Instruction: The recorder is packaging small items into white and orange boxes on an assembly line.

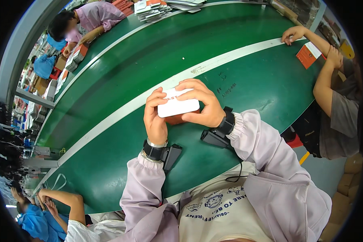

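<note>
Probably for steadiness, the left hand (155, 117) and right hand (205, 107) are pinching a white box (179, 108) from both sides with their fingers (194, 94), over the surface (207, 165), inward from its near edge.

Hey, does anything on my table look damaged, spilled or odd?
Yes, minor marks: the white strip has a dark smudge just beyond your right hand, and dark scribbles mark the green table nearby. No spill shows, and the white box you're holding shows no obvious damage.
</note>
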Demonstrator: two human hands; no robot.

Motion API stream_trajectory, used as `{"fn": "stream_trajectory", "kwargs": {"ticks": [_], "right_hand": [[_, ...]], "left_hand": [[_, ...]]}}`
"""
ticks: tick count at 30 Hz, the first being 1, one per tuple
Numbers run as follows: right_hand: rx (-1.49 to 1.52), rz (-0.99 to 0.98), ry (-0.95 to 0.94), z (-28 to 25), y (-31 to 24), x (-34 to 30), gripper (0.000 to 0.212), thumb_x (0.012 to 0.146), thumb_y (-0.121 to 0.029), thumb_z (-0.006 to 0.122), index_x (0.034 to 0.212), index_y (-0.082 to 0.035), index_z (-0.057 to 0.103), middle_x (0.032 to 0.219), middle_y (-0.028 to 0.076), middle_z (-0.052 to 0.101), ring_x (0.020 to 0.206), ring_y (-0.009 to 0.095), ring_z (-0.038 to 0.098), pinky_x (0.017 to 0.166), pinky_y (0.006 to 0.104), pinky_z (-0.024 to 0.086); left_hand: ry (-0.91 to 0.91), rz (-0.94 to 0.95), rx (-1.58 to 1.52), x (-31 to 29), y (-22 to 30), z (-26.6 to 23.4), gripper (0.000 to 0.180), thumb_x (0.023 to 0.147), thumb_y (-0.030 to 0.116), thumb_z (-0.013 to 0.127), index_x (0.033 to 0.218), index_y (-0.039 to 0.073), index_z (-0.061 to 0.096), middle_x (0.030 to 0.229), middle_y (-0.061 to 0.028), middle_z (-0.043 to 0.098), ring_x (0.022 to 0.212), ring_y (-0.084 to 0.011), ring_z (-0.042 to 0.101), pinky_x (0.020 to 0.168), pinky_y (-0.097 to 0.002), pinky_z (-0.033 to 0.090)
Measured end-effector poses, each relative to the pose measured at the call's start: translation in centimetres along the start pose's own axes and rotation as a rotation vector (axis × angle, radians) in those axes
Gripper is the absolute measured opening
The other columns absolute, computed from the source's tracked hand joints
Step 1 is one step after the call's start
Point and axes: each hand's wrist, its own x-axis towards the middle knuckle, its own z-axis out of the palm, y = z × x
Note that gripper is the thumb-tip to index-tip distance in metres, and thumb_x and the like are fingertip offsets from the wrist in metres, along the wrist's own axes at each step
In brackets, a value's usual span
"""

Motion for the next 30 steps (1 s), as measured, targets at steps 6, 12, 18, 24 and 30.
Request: {"fn": "stream_trajectory", "kwargs": {"ticks": [6,12,18,24,30], "right_hand": [[0.004,0.022,-0.014,-0.5,-0.4,0.2,0.034,0.059,-0.013,0.069,0.091,-0.009,0.059,0.107,0.010,0.050,0.102,0.027,0.044,0.086,0.0371,0.036],[-0.035,-0.005,-0.032,-0.2,-0.7,0.2,0.033,0.060,-0.014,0.069,0.091,-0.009,0.059,0.107,0.010,0.049,0.102,0.028,0.044,0.085,0.0369,0.036],[-0.050,-0.017,-0.029,-0.2,-0.4,-0.1,0.025,0.066,-0.009,0.064,0.090,-0.008,0.059,0.105,0.010,0.049,0.102,0.030,0.044,0.087,0.0394,0.035],[-0.036,-0.081,-0.095,-0.4,-0.1,0.1,0.022,0.066,-0.008,0.066,0.088,-0.008,0.059,0.104,0.010,0.050,0.101,0.030,0.045,0.086,0.0393,0.036],[0.050,-0.073,-0.196,-1.0,-0.1,0.5,0.022,0.063,-0.007,0.070,0.082,-0.008,0.059,0.101,0.009,0.052,0.099,0.029,0.046,0.085,0.0384,0.036]], "left_hand": [[-0.097,0.051,0.105,0.1,0.1,-0.2,0.027,0.071,0.016,0.056,0.095,0.005,0.049,0.110,-0.0113,0.045,0.118,-0.0314,0.032,0.095,-0.0423,0.028],[-0.111,0.040,0.144,0.0,0.3,-0.3,0.031,0.071,0.014,0.062,0.097,0.005,0.048,0.111,-0.0110,0.044,0.119,-0.0312,0.032,0.095,-0.0414,0.029],[-0.052,0.045,0.122,0.1,0.5,0.3,0.029,0.069,0.003,0.063,0.095,0.006,0.049,0.110,-0.0100,0.045,0.116,-0.0308,0.036,0.092,-0.0399,0.033],[-0.130,0.162,0.340,0.0,0.4,-0.5,0.024,0.072,0.002,0.059,0.093,0.006,0.050,0.108,-0.0102,0.047,0.113,-0.0302,0.039,0.089,-0.0392,0.035],[-0.029,0.064,0.145,-0.3,-0.1,0.1,0.020,0.077,0.006,0.055,0.096,0.004,0.050,0.104,-0.0093,0.049,0.112,-0.0275,0.040,0.086,-0.0367,0.038]]}}
